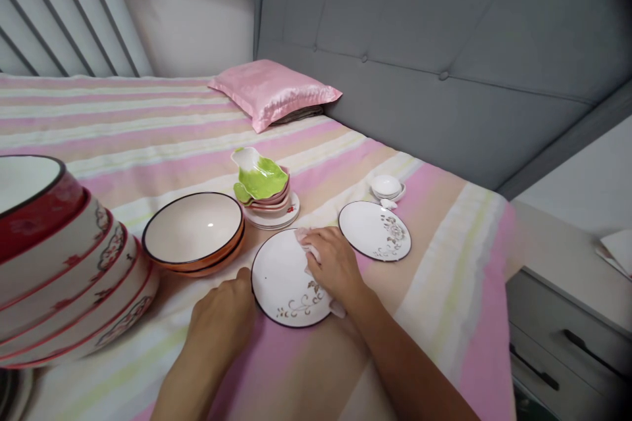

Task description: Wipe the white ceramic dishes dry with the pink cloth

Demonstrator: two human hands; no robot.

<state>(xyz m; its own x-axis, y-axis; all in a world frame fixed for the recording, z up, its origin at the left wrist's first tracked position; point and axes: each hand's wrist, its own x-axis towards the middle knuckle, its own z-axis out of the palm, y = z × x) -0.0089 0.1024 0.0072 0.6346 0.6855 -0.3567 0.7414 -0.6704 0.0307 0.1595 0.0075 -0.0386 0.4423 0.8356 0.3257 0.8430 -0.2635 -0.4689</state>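
Fingers point(318, 245) of the right hand point(336, 266) bend down over a pale cloth point(302, 235) and hold it pressed to a plate point(281, 279). Most of the cloth is hidden under the palm, with a bit showing at the fingertips and another by the wrist. The left hand point(224, 322) rests at the plate's near-left rim with its fingers curled under. I cannot tell whether they grip the rim or only touch it.

The plate lies flat on the bed point(148, 125), near its front edge, between the two hands. It is round and white, with a thin dark rim and a brownish scroll pattern along its near side, partly covered by the right hand.

At the left edge a tall stack of bowls point(64, 263), red and white, is cut off by the frame; there are perhaps five, though the count is hard to make out. Just left of the plate stand nested orange bowls point(195, 230), the top one bare inside. Behind the plate a green leaf dish point(259, 176) tops a small pile of saucers. A second plate point(374, 230) lies to the right, apart from the first. Beyond it sit small white cups point(386, 186), stacked.
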